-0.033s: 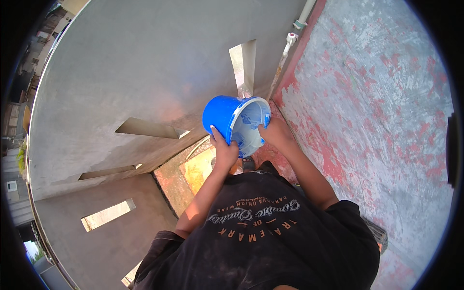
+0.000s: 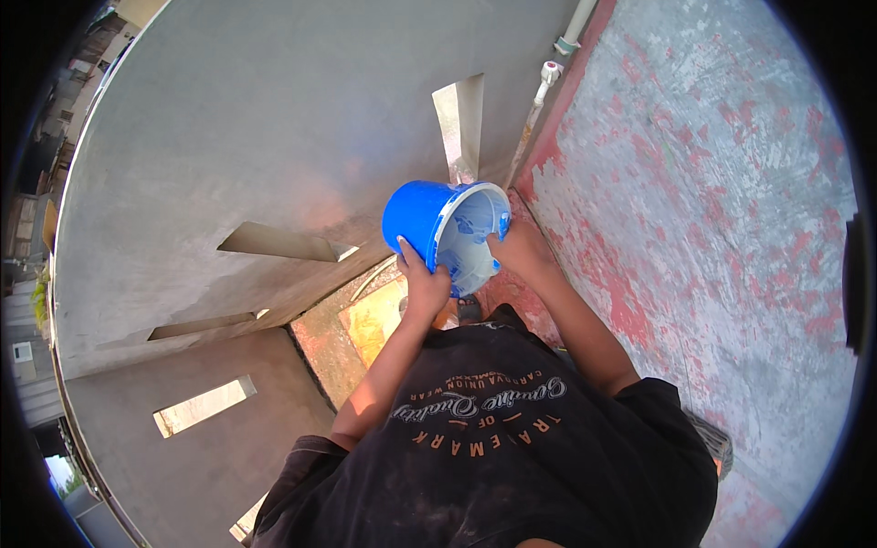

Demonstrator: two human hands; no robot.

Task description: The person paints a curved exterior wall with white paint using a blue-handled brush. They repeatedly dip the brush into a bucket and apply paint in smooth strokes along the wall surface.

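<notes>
Bucket (image 2: 413,216) tilted, mouth rightward, long axis running left-right.

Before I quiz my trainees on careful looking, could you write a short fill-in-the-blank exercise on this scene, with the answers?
1. The outside of the bucket is ____.
2. The hand pressed against the bucket's outer side is the person's ____ one.
3. The printed shirt has ____ fabric.
4. The red-patched wall stands on the picture's ____ side.

Missing words: blue; left; black; right.

Reddish floor (image 2: 315,336); yellow sheet (image 2: 370,324), dark sandal (image 2: 469,310) atop
</notes>
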